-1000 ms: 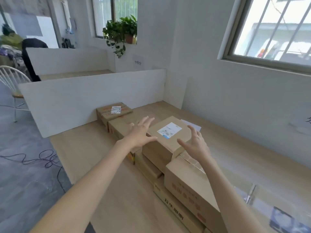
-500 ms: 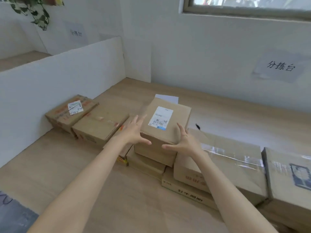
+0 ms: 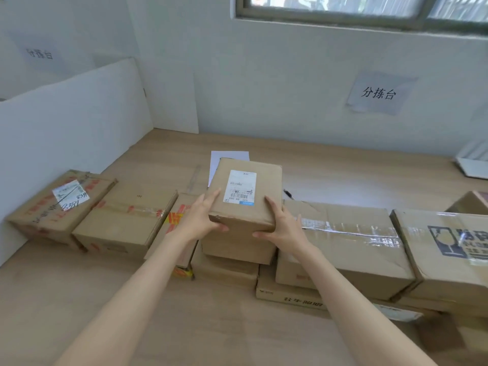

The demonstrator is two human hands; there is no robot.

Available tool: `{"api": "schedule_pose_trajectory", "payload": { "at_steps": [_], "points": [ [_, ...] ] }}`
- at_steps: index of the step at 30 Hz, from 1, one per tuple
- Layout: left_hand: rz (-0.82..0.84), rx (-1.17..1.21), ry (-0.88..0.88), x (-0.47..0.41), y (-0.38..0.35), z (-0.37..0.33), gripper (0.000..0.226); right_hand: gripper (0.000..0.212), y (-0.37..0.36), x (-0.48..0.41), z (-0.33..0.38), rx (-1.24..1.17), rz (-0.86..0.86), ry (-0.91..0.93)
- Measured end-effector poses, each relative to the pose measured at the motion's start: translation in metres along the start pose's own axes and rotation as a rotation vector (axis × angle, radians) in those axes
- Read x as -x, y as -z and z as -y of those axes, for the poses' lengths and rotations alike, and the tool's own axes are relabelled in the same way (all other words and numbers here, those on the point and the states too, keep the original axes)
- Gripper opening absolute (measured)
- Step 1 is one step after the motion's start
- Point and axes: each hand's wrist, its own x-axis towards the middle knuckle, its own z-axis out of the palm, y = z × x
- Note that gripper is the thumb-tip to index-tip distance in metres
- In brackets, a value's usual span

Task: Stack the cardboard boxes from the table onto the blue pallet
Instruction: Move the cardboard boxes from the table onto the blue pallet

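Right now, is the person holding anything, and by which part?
The small brown cardboard box with a white label, held between left hand and right hand by its two sides.

A pale, white-painted wall runs behind the light wood table. High on it sits a window with a dark frame; daylight comes through the glass and falls soft and even over the room. A paper sign with black handwritten characters hangs on the wall below the window, and a second sign shows on the far-left wall. A white partition board stands upright along the table's left side.
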Motion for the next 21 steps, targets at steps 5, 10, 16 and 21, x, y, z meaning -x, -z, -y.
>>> {"api": "schedule_pose_trajectory", "payload": {
  "at_steps": [5,10,16,21],
  "points": [
    [-0.064,-0.034,-0.072,-0.001,0.045,-0.022,0.108,0.103,0.037,-0.006,0.029,-0.013,-0.031,0.041],
    [-0.161,-0.132,-0.147,0.003,0.109,-0.068,0.107,0.102,0.100,-0.009,0.071,-0.075,-0.098,0.111],
    [-0.203,-0.128,-0.263,0.010,0.154,-0.128,0.103,0.100,0.174,0.007,0.094,-0.092,-0.134,0.145],
    [-0.201,-0.152,-0.359,0.017,0.153,-0.182,0.097,0.096,0.226,0.040,0.083,-0.125,-0.197,0.131]
  ]
}}
